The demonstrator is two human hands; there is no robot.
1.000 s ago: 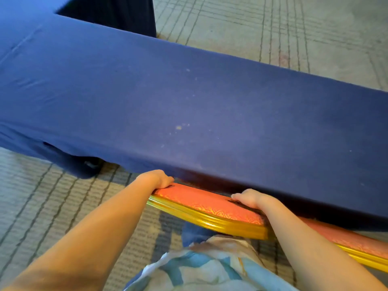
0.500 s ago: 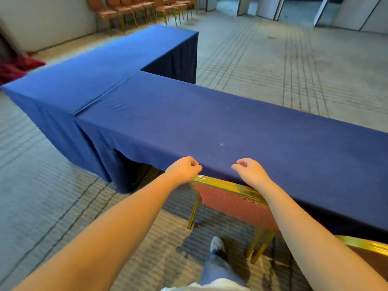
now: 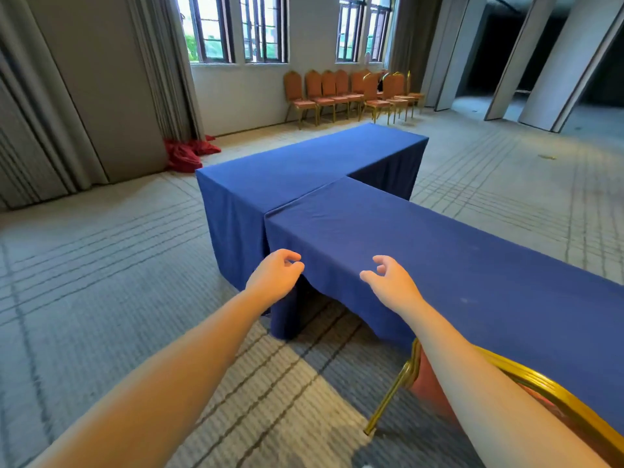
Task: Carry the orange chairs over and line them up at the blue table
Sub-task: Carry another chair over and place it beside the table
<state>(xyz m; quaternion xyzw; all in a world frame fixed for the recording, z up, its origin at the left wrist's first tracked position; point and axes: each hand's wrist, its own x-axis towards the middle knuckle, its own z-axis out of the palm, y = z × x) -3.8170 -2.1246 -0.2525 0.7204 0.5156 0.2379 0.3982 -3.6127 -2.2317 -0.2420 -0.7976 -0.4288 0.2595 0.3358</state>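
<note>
The blue table [image 3: 439, 251] runs from the right edge toward the middle and meets a second blue-draped table [image 3: 304, 163] in an L. An orange chair with a gold frame [image 3: 425, 383] stands at the near side of the table, low right, partly behind my right forearm. My left hand [image 3: 275, 276] and my right hand [image 3: 391, 282] hover in the air in front of the table edge, fingers loosely curled, holding nothing. Several more orange chairs [image 3: 351, 92] stand in a row against the far wall under the windows.
Grey patterned carpet [image 3: 101, 298] spreads to the left and far right. A heap of red cloth [image 3: 189, 152] lies by the curtains at the left wall. Folding wall panels [image 3: 540, 62] stand at the back right.
My hands have let go of the chair's backrest and lifted away from it. My view has risen from the table top to the far wall with the row of chairs.
</note>
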